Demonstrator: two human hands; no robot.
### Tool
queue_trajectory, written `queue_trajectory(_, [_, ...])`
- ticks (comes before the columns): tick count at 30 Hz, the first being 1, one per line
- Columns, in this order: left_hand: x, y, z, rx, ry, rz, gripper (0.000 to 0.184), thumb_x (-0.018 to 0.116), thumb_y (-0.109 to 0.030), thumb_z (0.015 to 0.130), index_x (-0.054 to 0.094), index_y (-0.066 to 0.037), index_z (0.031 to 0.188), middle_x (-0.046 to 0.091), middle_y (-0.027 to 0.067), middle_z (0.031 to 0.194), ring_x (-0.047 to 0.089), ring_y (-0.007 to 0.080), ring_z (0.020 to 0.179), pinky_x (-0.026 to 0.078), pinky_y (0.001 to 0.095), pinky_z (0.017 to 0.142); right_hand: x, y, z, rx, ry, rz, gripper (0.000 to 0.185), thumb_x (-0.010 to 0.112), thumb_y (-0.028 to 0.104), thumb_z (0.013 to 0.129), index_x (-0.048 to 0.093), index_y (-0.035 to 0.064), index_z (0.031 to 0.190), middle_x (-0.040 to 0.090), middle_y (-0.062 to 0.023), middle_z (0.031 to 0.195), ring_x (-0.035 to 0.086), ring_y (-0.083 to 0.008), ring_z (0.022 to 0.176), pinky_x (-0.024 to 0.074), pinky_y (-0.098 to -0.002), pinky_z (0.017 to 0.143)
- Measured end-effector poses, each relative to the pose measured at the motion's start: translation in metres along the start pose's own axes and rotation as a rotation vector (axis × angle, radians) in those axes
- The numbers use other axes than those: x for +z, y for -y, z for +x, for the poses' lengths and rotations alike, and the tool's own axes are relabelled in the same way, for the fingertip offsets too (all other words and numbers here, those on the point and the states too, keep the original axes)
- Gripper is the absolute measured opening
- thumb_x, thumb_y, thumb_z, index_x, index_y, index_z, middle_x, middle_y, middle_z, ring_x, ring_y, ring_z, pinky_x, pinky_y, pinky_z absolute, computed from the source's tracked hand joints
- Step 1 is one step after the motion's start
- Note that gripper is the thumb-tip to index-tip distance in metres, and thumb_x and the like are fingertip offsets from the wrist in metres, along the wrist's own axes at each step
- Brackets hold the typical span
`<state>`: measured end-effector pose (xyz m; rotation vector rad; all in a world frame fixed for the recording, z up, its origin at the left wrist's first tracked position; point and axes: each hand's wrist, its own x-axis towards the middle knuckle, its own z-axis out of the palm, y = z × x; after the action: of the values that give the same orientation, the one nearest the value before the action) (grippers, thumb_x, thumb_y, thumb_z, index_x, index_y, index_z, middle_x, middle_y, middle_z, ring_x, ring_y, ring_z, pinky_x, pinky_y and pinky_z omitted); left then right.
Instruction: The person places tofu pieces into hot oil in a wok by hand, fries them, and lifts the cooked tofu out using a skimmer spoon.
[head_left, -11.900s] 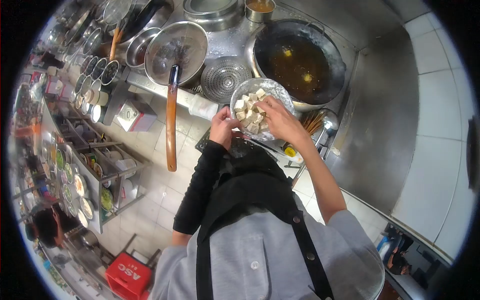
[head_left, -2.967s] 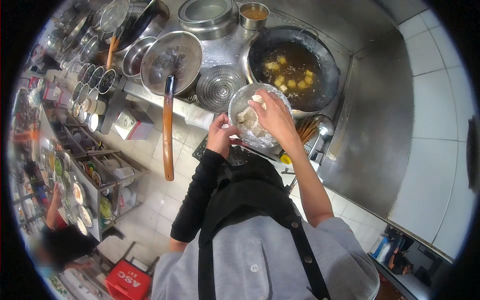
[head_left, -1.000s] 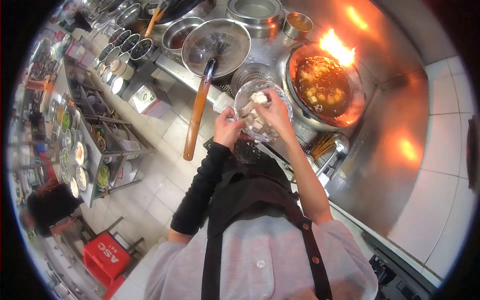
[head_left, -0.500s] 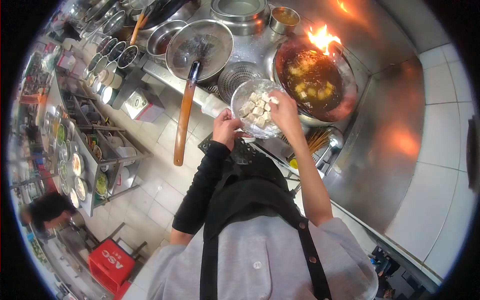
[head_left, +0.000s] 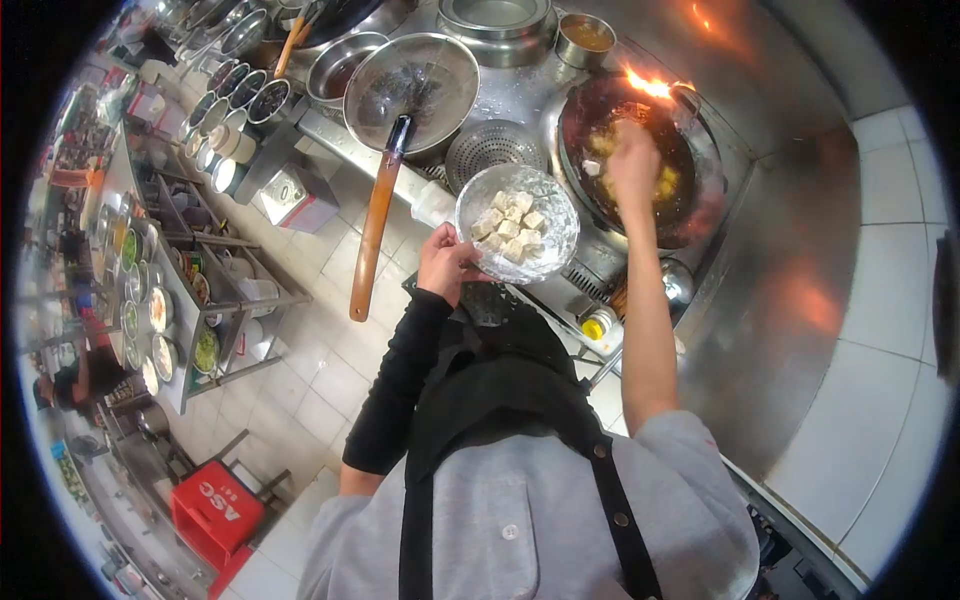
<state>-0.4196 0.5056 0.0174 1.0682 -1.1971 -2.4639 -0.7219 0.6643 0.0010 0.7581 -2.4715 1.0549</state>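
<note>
My left hand grips the near-left rim of a flour-dusted metal bowl. In the bowl sit pale, floured cubes that look like tofu. Over the wok hangs my right hand, its fingers smeared by motion, so what it holds is unclear. A single white cube shows just left of those fingers, above or in the dark oil. Yellowish frying pieces lie in the oil, partly hidden behind the hand. Flames rise at the wok's far rim.
A wooden-handled strainer rests on a pot left of the bowl, its handle jutting over the floor. Beside the bowl lies a perforated metal ladle. A metal cup of liquid stands behind the wok. A yellow-capped container sits at the near edge.
My right hand has moved from the cubes in the bowl up and right to over the wok. Fewer cubes lie in the bowl. The flames have shrunk.
</note>
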Motion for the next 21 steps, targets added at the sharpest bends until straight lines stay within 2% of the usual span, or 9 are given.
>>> queue_trajectory(2, [-0.008, -0.001, -0.005, 0.003, 0.007, -0.008, 0.023, 0.058, 0.01, 0.08, 0.045, -0.008, 0.086, 0.054, 0.0051, 0.088, 0.061, 0.0185, 0.071, 0.067, 0.0481, 0.062, -0.063, 0.065, 0.006, -0.06, -0.161, -0.019, 0.021, 0.056, 0.004, 0.096, 0.067, -0.0036, 0.112, 0.069, -0.0217, 0.111, 0.066, -0.0423, 0.102, 0.0508, -0.0492, 0.092])
queue_trajectory(4, [-0.013, 0.0, -0.006, 0.018, 0.013, 0.0, 0.024, 0.058, 0.011, 0.08, 0.045, -0.008, 0.089, 0.057, 0.0079, 0.092, 0.065, 0.0218, 0.076, 0.067, 0.0486, 0.061, -0.108, 0.116, -0.009, -0.072, -0.144, 0.086, 0.019, 0.054, 0.002, 0.098, 0.067, -0.0034, 0.11, 0.068, -0.0203, 0.11, 0.066, -0.0405, 0.101, 0.052, -0.046, 0.091])
queue_trajectory(6, [-0.008, -0.007, -0.013, 0.034, 0.016, 0.027, 0.025, 0.057, 0.012, 0.081, 0.045, -0.008, 0.089, 0.057, 0.0087, 0.094, 0.066, 0.023, 0.079, 0.067, 0.0484, 0.062, -0.132, 0.152, -0.038, -0.133, -0.032, 0.114, 0.018, 0.054, 0.001, 0.098, 0.067, -0.0038, 0.11, 0.068, -0.0205, 0.109, 0.066, -0.0397, 0.102, 0.0528, -0.0438, 0.09])
queue_trajectory(7, [-0.007, -0.007, -0.014, 0.046, 0.011, 0.013, 0.023, 0.058, 0.011, 0.081, 0.046, -0.007, 0.088, 0.056, 0.008, 0.092, 0.066, 0.0232, 0.078, 0.067, 0.0477, 0.061, -0.136, 0.164, -0.057, -0.068, 0.076, 0.152, 0.019, 0.055, 0.003, 0.098, 0.067, -0.0035, 0.112, 0.068, -0.0206, 0.111, 0.066, -0.0401, 0.103, 0.0523, -0.0441, 0.091])
queue_trajectory(10, [0.004, -0.01, -0.016, 0.083, 0.019, -0.002, 0.021, 0.059, 0.011, 0.081, 0.047, -0.005, 0.086, 0.054, 0.0069, 0.09, 0.068, 0.0257, 0.079, 0.067, 0.0468, 0.061, -0.112, 0.158, -0.103, 0.146, 0.399, 0.258, 0.032, 0.062, 0.016, 0.097, 0.063, -0.0037, 0.123, 0.066, -0.0253, 0.116, 0.064, -0.0444, 0.108, 0.05, -0.0467, 0.096])
queue_trajectory(13, [0.017, -0.011, -0.014, 0.136, 0.058, 0.038, 0.022, 0.059, 0.012, 0.081, 0.045, -0.004, 0.085, 0.053, 0.0081, 0.091, 0.069, 0.0311, 0.082, 0.068, 0.0483, 0.059, -0.064, 0.128, -0.115, 0.368, 0.532, 0.079, 0.053, 0.069, 0.029, 0.094, 0.057, -0.0051, 0.132, 0.063, -0.0302, 0.121, 0.062, -0.046, 0.112, 0.0482, -0.0476, 0.1])
queue_trajectory(16, [0.027, 0.007, 0.001, 0.177, 0.108, 0.09, 0.023, 0.06, 0.012, 0.08, 0.043, -0.002, 0.085, 0.053, 0.01, 0.091, 0.069, 0.0346, 0.082, 0.067, 0.0499, 0.056, -0.007, 0.114, -0.103, 0.575, 0.434, 0.297, 0.064, 0.076, 0.037, 0.089, 0.054, -0.0074, 0.13, 0.063, -0.0328, 0.118, 0.062, -0.0452, 0.113, 0.0483, -0.0475, 0.099])
queue_trajectory(19, [0.04, 0.012, 0.011, 0.091, 0.153, 0.061, 0.023, 0.061, 0.01, 0.079, 0.043, -0.003, 0.085, 0.055, 0.0131, 0.091, 0.068, 0.0334, 0.074, 0.066, 0.0506, 0.054, 0.015, 0.112, -0.095, 0.529, 0.297, 0.473, 0.059, 0.082, 0.037, 0.083, 0.06, -0.003, 0.121, 0.066, -0.0271, 0.118, 0.064, -0.04, 0.112, 0.0485, -0.0454, 0.098])
queue_trajectory(21, [0.043, 0.016, 0.016, 0.119, 0.149, 0.05, 0.022, 0.061, 0.009, 0.079, 0.044, -0.003, 0.085, 0.055, 0.0129, 0.091, 0.067, 0.0313, 0.071, 0.066, 0.0496, 0.053, 0.015, 0.096, -0.086, 0.408, 0.389, 0.476, 0.05, 0.082, 0.032, 0.083, 0.062, 0.0, 0.115, 0.066, -0.0237, 0.118, 0.065, -0.039, 0.111, 0.0486, -0.0444, 0.098])
